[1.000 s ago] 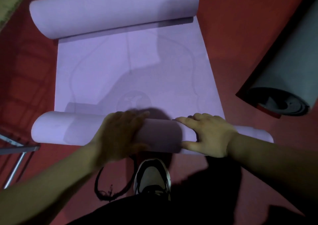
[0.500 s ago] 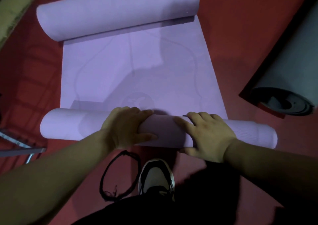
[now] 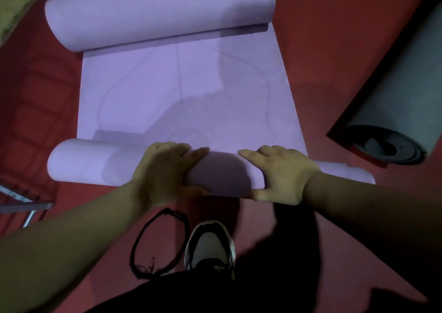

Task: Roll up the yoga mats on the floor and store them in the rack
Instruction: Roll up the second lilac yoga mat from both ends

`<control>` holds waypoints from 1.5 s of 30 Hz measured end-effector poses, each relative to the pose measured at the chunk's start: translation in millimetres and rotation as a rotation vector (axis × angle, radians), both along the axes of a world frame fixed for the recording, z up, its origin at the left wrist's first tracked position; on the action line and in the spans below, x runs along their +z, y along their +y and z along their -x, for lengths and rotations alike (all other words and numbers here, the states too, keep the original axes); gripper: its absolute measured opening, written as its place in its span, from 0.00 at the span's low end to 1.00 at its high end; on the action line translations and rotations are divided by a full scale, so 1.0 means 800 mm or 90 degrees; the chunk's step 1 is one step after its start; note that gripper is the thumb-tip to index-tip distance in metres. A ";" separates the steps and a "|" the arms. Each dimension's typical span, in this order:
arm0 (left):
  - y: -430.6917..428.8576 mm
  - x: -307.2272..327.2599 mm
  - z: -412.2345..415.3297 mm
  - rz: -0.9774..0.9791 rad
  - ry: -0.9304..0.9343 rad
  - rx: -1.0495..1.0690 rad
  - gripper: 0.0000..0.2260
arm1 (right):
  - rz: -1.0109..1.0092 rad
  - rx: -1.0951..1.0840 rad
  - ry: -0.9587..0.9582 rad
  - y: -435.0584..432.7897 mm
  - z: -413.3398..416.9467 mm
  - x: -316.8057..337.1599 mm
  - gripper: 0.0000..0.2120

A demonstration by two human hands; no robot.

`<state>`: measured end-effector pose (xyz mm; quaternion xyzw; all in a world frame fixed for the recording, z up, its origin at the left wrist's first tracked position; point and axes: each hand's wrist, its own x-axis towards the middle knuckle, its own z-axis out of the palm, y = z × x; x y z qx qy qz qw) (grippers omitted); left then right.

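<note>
A purple yoga mat (image 3: 186,90) lies on the red floor, rolled at both ends. The near roll (image 3: 91,162) lies crosswise just in front of me. My left hand (image 3: 162,171) lies over the top of this roll, fingers draped across it and thumb at its near side. My right hand (image 3: 282,174) presses on it a little to the right, fingers pointing left. The far end curls into a thicker roll (image 3: 157,13) at the top of the view. A grey and black rolled mat (image 3: 397,111) lies at the right.
A black elastic loop (image 3: 157,243) lies on the red floor (image 3: 323,37) near my shoe (image 3: 210,245). A metal frame piece (image 3: 24,205) shows at the left edge. A greenish surface (image 3: 14,4) fills the top left corner.
The near roll has moved forward over the flat mat and grown a little thicker. Both hands have travelled forward with it, staying on top.
</note>
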<state>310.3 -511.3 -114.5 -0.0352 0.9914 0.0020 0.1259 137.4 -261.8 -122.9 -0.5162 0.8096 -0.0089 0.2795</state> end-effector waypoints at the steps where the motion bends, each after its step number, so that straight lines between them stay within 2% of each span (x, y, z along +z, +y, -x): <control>1: -0.002 0.001 0.003 -0.003 -0.006 0.004 0.44 | -0.005 -0.001 -0.005 -0.002 0.003 0.002 0.46; 8: -0.026 0.004 0.034 -0.064 -0.046 0.020 0.43 | 0.023 0.002 0.108 -0.001 -0.015 0.004 0.47; 16: -0.034 -0.002 0.042 -0.069 -0.070 0.029 0.43 | 0.002 -0.014 0.084 -0.010 0.000 0.005 0.47; 21: -0.015 -0.010 0.020 0.004 0.079 0.084 0.46 | -0.029 -0.037 -0.003 -0.026 0.031 0.010 0.47; 25: -0.004 -0.021 0.010 0.038 0.125 0.074 0.46 | -0.019 -0.039 0.003 -0.023 0.028 0.008 0.46; 29: -0.006 -0.012 0.020 0.030 0.103 0.086 0.46 | -0.030 -0.038 0.010 -0.027 0.033 0.010 0.47; 33: -0.015 -0.010 0.027 0.028 0.073 0.086 0.46 | 0.085 0.037 0.196 -0.010 0.009 0.000 0.47; 35: -0.018 -0.011 0.031 0.031 0.063 0.075 0.45 | 0.119 0.032 0.248 -0.003 -0.005 -0.010 0.46; 42: -0.029 -0.009 0.046 0.012 0.024 0.101 0.45 | 0.082 0.001 0.218 -0.017 0.011 -0.004 0.46; 45: -0.031 -0.004 0.059 -0.014 -0.046 0.133 0.47 | 0.047 0.011 0.182 -0.023 0.023 -0.001 0.47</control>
